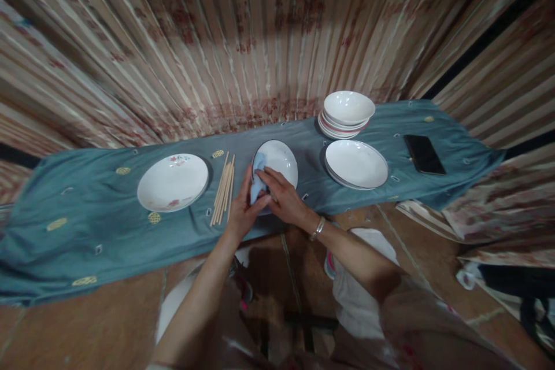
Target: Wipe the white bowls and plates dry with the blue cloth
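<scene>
A white plate (pixel 284 156) with a thin dark rim is at the middle of the table, between my hands. My left hand (pixel 243 205) is closed at its left edge, fingers along the outside and thumb over the near side. A light blue cloth (pixel 257 185) lies bunched against the plate's left inner side. My right hand (pixel 286 196), wearing a bracelet, reaches over the near rim with bent fingers pressing on the cloth. Both hands partly hide the plate's lower edge. Beside my left hand lie several wooden chopsticks (pixel 224 191).
A large floral white dish (pixel 173 184) sits to the left on the green-blue tablecloth (pixel 113 231). On the right are stacked white plates (pixel 356 165), a stack of white bowls (pixel 347 110) behind them, and a black phone (pixel 424 154). A pleated curtain (pixel 260 46) hangs behind.
</scene>
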The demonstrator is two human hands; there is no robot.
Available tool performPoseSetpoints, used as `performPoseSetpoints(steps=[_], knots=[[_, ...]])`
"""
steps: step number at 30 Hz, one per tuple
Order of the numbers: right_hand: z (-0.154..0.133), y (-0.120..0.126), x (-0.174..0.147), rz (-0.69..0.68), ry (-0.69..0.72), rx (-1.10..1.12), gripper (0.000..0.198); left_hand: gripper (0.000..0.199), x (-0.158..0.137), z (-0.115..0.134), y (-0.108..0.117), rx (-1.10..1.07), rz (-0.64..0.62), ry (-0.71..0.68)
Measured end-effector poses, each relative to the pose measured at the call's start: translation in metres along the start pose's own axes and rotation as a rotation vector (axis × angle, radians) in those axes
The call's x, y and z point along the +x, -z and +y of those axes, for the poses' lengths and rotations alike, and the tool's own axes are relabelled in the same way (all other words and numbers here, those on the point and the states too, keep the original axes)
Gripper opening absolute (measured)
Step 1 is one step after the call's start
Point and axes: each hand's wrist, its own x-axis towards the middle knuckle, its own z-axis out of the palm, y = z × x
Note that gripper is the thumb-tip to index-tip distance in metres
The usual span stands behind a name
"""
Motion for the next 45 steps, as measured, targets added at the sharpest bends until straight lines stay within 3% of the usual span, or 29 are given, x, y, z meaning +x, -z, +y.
performPoseSetpoints(steps=[6, 12, 19, 25, 30, 37, 45], knots=[[0.002, -0.002, 0.009, 0.038, -0.063, 0.02, 0.054, 0.101, 0.003, 0.002, 0.0, -0.025, -0.006, 0.009], [0.006, 0.006, 0.02, 0.127, -0.079, 0.078, 0.054, 0.109, 0.0, -0.006, -0.012, -0.255, -0.062, 0.04], [0.007, 0.009, 0.021, 0.141, -0.113, 0.115, 0.053, 0.088, -0.001, -0.01, -0.021, -0.229, -0.051, 0.083], [0.009, 0.007, 0.023, 0.115, -0.11, 0.185, 0.051, 0.084, -0.001, -0.007, -0.026, -0.318, -0.019, 0.094], [0.01, 0.006, 0.026, 0.075, -0.086, 0.216, 0.05, 0.08, -0.002, -0.006, -0.028, -0.254, 0.039, 0.127], [0.011, 0.002, 0.025, -0.017, -0.075, 0.095, 0.052, 0.083, -0.001, -0.012, -0.034, -0.297, 0.086, 0.145], [0.022, 0.006, 0.036, 0.018, -0.092, -0.136, 0.054, 0.098, -0.001, -0.012, -0.034, -0.343, 0.021, 0.072]])
